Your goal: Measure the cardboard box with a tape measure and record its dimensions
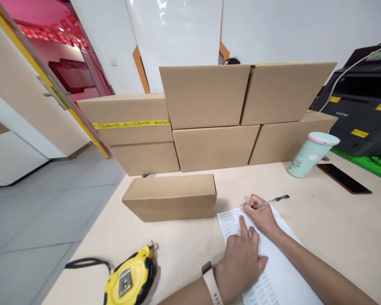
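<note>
A printed sheet of paper [274, 271] lies on the pale table [330, 220] in front of me. My left hand [241, 260] rests flat on it, index finger stretched out along a printed row, a pale wristband on the wrist. My right hand [262, 215] is closed on a pen [271, 201] whose tip touches the top of the sheet. Just left of the sheet lies a small closed cardboard box [171, 197].
A wall of stacked cardboard boxes [209, 118] stands at the table's far side, one with yellow tape. A yellow tape measure [130, 277] lies near the left front edge. A mint cup [307, 154], a dark phone [344, 178] and a black printer [362, 106] are at right.
</note>
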The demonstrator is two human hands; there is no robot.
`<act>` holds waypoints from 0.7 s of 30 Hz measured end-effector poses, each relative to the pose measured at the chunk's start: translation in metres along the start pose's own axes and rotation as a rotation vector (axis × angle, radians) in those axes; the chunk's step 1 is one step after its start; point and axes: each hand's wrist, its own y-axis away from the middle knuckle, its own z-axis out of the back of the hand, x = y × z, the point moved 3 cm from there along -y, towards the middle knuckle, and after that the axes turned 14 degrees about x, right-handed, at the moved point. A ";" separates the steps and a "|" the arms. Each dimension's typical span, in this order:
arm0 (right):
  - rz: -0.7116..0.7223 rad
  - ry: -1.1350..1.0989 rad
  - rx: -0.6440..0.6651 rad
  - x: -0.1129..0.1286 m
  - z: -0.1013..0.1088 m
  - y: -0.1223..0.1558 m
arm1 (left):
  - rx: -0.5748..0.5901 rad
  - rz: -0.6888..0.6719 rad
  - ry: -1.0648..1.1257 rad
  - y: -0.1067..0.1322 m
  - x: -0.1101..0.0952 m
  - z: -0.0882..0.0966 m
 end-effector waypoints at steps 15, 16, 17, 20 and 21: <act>-0.024 -0.018 -0.019 0.001 0.002 -0.001 | 0.025 0.001 -0.017 0.000 -0.001 0.000; -0.020 -0.014 -0.013 0.001 0.002 -0.001 | 0.024 0.003 -0.017 0.000 -0.001 0.000; -0.016 -0.009 -0.008 0.001 0.002 -0.001 | 0.021 0.004 -0.018 0.000 -0.001 -0.001; -0.012 0.002 -0.003 0.001 0.001 -0.001 | -0.001 0.003 -0.024 0.001 -0.001 -0.002; -0.012 0.004 -0.003 0.001 0.001 0.000 | -0.006 0.004 -0.026 0.001 0.000 -0.002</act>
